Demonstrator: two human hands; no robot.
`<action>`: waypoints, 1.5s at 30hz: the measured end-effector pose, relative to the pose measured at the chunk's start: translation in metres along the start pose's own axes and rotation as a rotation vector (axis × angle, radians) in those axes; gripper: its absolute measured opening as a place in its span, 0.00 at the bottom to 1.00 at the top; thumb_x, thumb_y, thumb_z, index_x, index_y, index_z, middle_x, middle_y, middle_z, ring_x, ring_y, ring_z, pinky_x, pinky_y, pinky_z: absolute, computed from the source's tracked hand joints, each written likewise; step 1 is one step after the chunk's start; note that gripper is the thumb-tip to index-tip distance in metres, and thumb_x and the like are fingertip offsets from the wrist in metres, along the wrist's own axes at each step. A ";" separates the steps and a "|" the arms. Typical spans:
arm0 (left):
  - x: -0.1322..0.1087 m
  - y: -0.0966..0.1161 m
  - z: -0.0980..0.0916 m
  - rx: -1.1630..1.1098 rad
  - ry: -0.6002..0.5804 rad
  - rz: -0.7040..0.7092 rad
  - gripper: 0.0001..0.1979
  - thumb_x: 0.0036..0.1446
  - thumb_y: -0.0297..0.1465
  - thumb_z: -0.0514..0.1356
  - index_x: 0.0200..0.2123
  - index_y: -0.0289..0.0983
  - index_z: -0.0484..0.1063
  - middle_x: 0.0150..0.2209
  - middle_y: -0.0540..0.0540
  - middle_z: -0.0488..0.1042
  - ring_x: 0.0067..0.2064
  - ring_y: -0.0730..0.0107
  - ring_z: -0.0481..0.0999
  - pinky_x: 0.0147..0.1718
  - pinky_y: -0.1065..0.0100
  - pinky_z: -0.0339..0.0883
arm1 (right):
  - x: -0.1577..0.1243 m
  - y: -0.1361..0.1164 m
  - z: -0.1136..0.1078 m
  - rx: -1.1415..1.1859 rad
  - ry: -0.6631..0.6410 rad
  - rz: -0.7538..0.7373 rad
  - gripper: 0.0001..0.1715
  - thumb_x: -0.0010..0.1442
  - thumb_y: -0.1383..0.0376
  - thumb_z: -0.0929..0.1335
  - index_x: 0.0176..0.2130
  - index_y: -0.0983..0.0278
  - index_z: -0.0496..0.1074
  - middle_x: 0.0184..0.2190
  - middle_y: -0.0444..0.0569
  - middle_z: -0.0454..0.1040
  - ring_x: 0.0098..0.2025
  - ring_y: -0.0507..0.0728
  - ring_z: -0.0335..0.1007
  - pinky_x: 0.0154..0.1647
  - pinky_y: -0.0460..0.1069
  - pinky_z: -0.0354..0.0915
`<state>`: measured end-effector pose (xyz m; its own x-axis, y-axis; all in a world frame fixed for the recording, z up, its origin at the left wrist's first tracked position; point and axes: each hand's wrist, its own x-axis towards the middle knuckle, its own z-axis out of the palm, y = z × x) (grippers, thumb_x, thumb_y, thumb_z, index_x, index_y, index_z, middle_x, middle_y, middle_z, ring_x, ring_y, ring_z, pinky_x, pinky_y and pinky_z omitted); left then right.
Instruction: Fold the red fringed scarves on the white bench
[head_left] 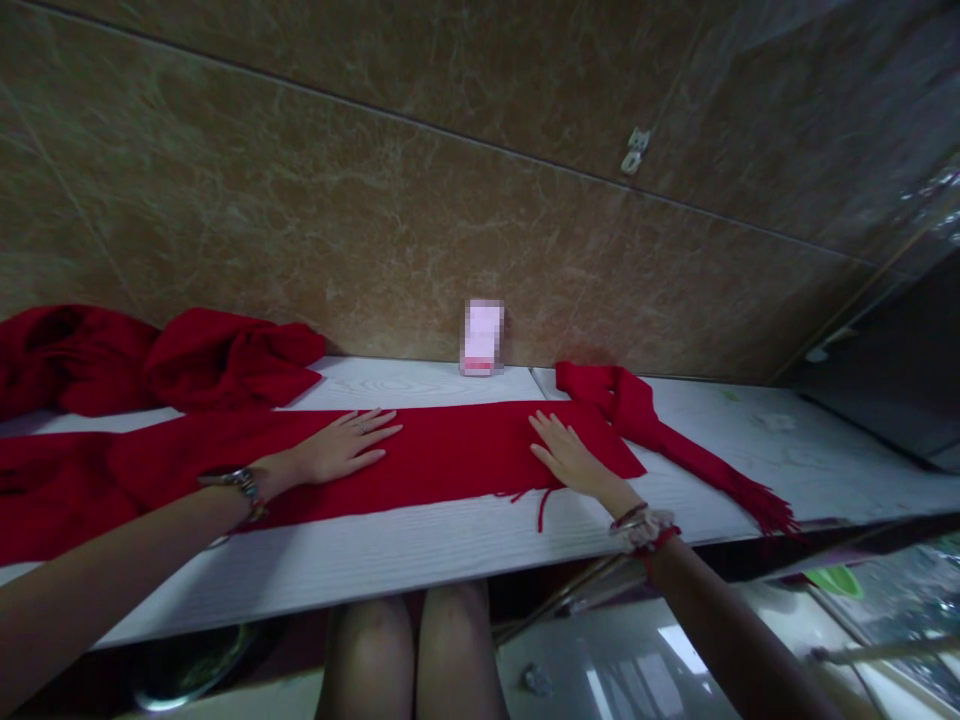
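A long red scarf (pixel 457 450) lies spread out along the white bench top, running off the left side of the view. My left hand (pixel 341 447) rests flat on its middle, fingers stretched to the right. Near the scarf's right end lies my right hand (pixel 568 452), palm down with fingers apart. A few red fringe strands hang below the scarf's near edge by my right wrist. Just right of that end, a folded or knotted strip of red fabric (pixel 637 405) trails to a fringed tip at the lower right.
Bunched red cloth (pixel 225 355) lies at the back left against the brown marbled wall (pixel 375 220). A small blurred pink-and-white item (pixel 482 338) stands by the wall. My knees (pixel 412 650) are below the front edge of the white bench top (pixel 330 560). A green basin (pixel 836 580) shows lower right.
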<state>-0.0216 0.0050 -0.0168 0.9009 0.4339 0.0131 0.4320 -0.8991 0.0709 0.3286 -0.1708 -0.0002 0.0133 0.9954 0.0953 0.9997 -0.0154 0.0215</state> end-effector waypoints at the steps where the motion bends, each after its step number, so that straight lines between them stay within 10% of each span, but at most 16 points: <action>1: -0.001 0.000 -0.001 -0.003 0.000 0.001 0.26 0.62 0.43 0.40 0.60 0.42 0.50 0.62 0.46 0.47 0.62 0.64 0.46 0.57 0.61 0.41 | -0.003 -0.005 0.001 -0.007 -0.015 -0.023 0.29 0.63 0.61 0.51 0.61 0.64 0.47 0.62 0.53 0.47 0.63 0.59 0.39 0.58 0.61 0.46; 10: -0.005 -0.002 -0.007 -0.052 -0.026 -0.023 0.25 0.62 0.43 0.39 0.60 0.44 0.50 0.63 0.47 0.48 0.62 0.64 0.46 0.57 0.58 0.40 | -0.031 0.057 -0.003 -0.151 -0.042 0.209 0.26 0.61 0.65 0.56 0.57 0.69 0.58 0.58 0.61 0.57 0.61 0.65 0.48 0.55 0.63 0.53; 15: 0.005 -0.027 -0.016 -0.049 -0.016 -0.109 0.24 0.60 0.40 0.44 0.56 0.36 0.58 0.59 0.40 0.57 0.59 0.62 0.55 0.55 0.61 0.47 | 0.000 -0.038 -0.019 0.034 0.121 -0.190 0.24 0.60 0.62 0.58 0.53 0.68 0.63 0.55 0.56 0.63 0.59 0.59 0.53 0.58 0.58 0.53; 23: 0.015 -0.051 -0.040 -0.145 -0.043 -0.143 0.15 0.52 0.34 0.55 0.42 0.35 0.71 0.43 0.41 0.73 0.44 0.64 0.69 0.44 0.69 0.59 | 0.031 -0.203 -0.032 0.046 0.037 -0.656 0.13 0.56 0.66 0.64 0.42 0.69 0.69 0.41 0.56 0.73 0.43 0.58 0.68 0.42 0.52 0.66; 37: 0.046 -0.055 -0.037 -0.406 -0.091 -0.240 0.10 0.44 0.37 0.58 0.24 0.35 0.71 0.20 0.52 0.69 0.25 0.74 0.63 0.24 0.75 0.55 | 0.038 -0.226 -0.013 -0.098 0.196 -0.686 0.08 0.58 0.74 0.61 0.34 0.68 0.69 0.31 0.52 0.71 0.35 0.56 0.67 0.30 0.49 0.62; 45: 0.045 -0.048 -0.058 -0.642 -0.060 -0.198 0.16 0.49 0.43 0.53 0.27 0.34 0.69 0.24 0.51 0.69 0.28 0.74 0.64 0.27 0.74 0.57 | 0.028 -0.209 -0.035 -0.146 0.318 -0.686 0.08 0.58 0.74 0.60 0.36 0.68 0.67 0.29 0.51 0.69 0.30 0.55 0.66 0.26 0.49 0.60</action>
<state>-0.0044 0.0714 0.0385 0.8163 0.5660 -0.1155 0.4949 -0.5822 0.6450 0.1190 -0.1427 0.0330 -0.6378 0.7119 0.2941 0.7683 0.5609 0.3084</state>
